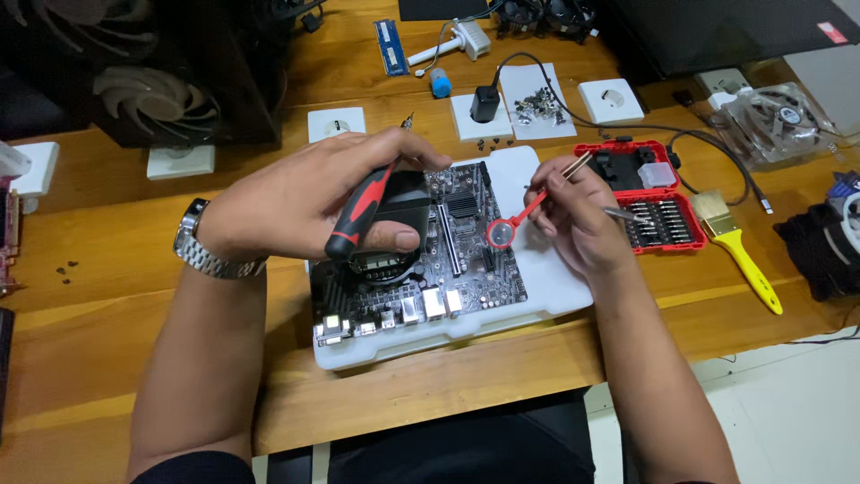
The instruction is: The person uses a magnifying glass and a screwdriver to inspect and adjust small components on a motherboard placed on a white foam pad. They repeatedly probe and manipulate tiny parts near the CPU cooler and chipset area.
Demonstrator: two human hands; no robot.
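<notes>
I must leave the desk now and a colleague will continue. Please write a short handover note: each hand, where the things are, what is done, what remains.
Left hand: grips a red and black screwdriver, resting over the cooler area of the motherboard.
Right hand: holds a small red magnifier tool over the board, plus a thin metal bit.
Board lies on a white foam pad on the wooden table.
Red bit case is open at right; yellow brush beside it; loose screws on paper behind.
Done: tools and board laid out.
Left: cannot tell which screws are already handled.
</notes>
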